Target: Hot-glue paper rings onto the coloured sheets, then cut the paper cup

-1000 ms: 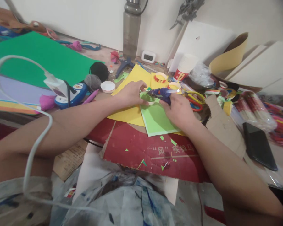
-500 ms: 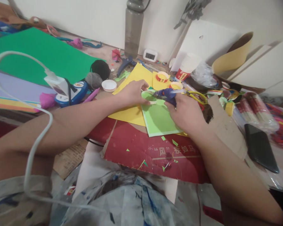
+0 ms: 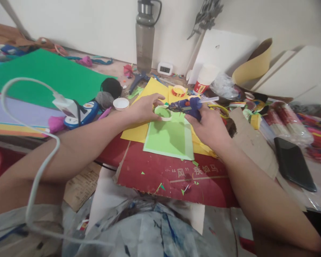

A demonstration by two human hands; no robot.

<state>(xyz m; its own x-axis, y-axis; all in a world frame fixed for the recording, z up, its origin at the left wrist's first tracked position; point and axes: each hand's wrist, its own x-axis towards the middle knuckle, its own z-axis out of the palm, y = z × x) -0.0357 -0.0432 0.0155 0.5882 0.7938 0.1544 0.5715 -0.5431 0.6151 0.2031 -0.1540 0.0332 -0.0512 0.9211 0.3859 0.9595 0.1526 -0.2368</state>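
My right hand (image 3: 208,123) is wrapped round a blue hot glue gun (image 3: 186,106), with a clear glue stick poking out of its back end. The gun's nozzle points left, at the rim of a short pale paper ring (image 3: 167,119). This ring stands on a light green paper sheet (image 3: 171,141) with a paler border. My left hand (image 3: 144,107) is at the ring's left side, fingers apart, thumb near the rim; whether it touches the ring I cannot tell. Yellow paper (image 3: 135,132) lies beneath the green sheet.
Behind are two paper-cup rings, one on yellow paper (image 3: 179,91), and a paper cup (image 3: 203,80). A white shallow cup base (image 3: 121,104) and yarn balls sit left. A white cable (image 3: 46,157) crosses my left arm. A black phone (image 3: 294,164) lies right; green scraps dot the red cardboard (image 3: 149,171).
The green sheet now lies further left and turned straighter. My left fingers have drawn back a little from the ring. The glue gun has shifted slightly left, and the view has tilted up.
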